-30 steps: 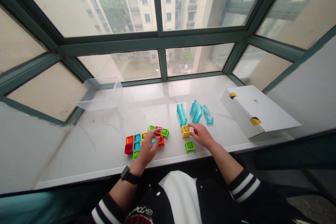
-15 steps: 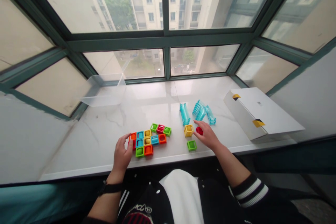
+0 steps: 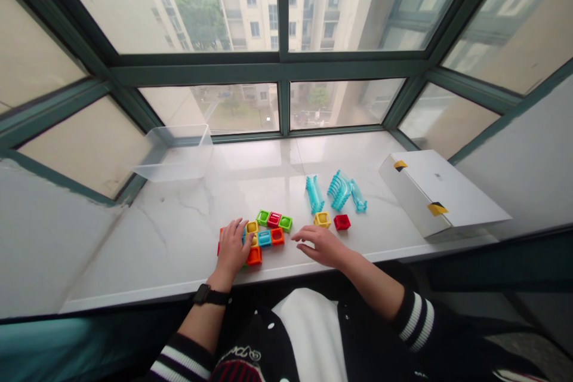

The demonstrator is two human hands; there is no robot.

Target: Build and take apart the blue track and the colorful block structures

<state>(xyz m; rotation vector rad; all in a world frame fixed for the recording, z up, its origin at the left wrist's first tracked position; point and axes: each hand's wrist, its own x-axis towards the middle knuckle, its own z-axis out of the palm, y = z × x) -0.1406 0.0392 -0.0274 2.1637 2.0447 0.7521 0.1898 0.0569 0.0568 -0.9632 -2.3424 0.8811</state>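
Note:
My left hand (image 3: 231,247) lies over the left part of a joined group of colourful square building blocks (image 3: 265,238), fingers spread across the blue and yellow ones and hiding several. A short row of green and red blocks (image 3: 274,219) sits at the group's far side. Just right of the group is my right hand (image 3: 320,245), its fingers stretched out towards the orange end block (image 3: 277,236) but apart from it. I see nothing between those fingers. Beyond that hand stand a loose yellow block (image 3: 322,219) and a red block (image 3: 342,222).
Clear blue track-like pieces, one straight (image 3: 314,194), one curved (image 3: 339,190) and one smaller (image 3: 359,196), lie behind the loose blocks. A transparent plastic bin (image 3: 179,161) stands at the back left, a white box (image 3: 447,191) at the right. Windows bound the white sill (image 3: 179,250).
My left hand has moved right, from the group's left edge onto its blocks. My right hand has moved left, away from the red block, which now shows fully. The loose green block is out of sight.

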